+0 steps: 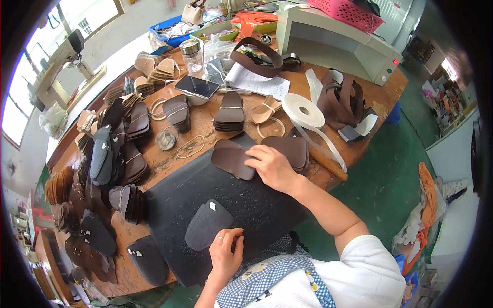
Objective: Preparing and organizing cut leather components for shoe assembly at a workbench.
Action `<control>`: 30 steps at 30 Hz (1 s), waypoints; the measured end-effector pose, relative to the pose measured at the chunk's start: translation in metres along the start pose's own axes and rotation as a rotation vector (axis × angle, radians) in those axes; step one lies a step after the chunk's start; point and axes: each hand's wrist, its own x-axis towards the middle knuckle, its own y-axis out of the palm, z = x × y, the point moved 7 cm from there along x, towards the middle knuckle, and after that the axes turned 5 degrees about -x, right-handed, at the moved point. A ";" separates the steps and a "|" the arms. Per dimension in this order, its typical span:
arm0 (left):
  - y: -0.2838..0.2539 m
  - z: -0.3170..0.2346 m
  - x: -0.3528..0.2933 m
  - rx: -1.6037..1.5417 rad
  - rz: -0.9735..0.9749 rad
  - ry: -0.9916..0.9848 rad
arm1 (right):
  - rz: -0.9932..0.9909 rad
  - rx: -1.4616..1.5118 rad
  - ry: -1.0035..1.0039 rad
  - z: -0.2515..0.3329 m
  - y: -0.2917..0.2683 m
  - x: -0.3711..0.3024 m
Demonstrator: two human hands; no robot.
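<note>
**Right hand on the brown piece, far side of the mat**

Taking the mat's middle as the clock's centre, the brown piece lies at 12 to 1 o'clock. The right hand's fingers are bent close together over its right end; whether they pinch it or only rest there, I cannot tell. The brown stack sits at 2 o'clock, and the hand hides whether piece and stack touch.

The left hand is at 6 o'clock, thumb and fingers curled near one another; I cannot tell whether they pinch anything. Just beyond lies the grey piece, at 7 o'clock, flat, with a white tab.

To handle the brown piece well, a light grip near its edge should avoid creasing it. Crumbs speckle the mat, so its underside is best kept off them. The tape roll on the tabletop, at 1 o'clock, deserves clearance.
</note>
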 end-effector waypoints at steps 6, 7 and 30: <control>0.001 -0.002 0.001 0.011 0.004 0.041 | -0.166 -0.039 0.260 -0.036 -0.048 -0.023; 0.001 -0.002 0.000 0.008 0.010 0.042 | -0.150 -0.089 0.344 -0.047 -0.052 -0.027; -0.088 0.035 -0.017 0.427 -0.225 -0.456 | 0.046 -0.101 0.485 -0.086 -0.062 -0.046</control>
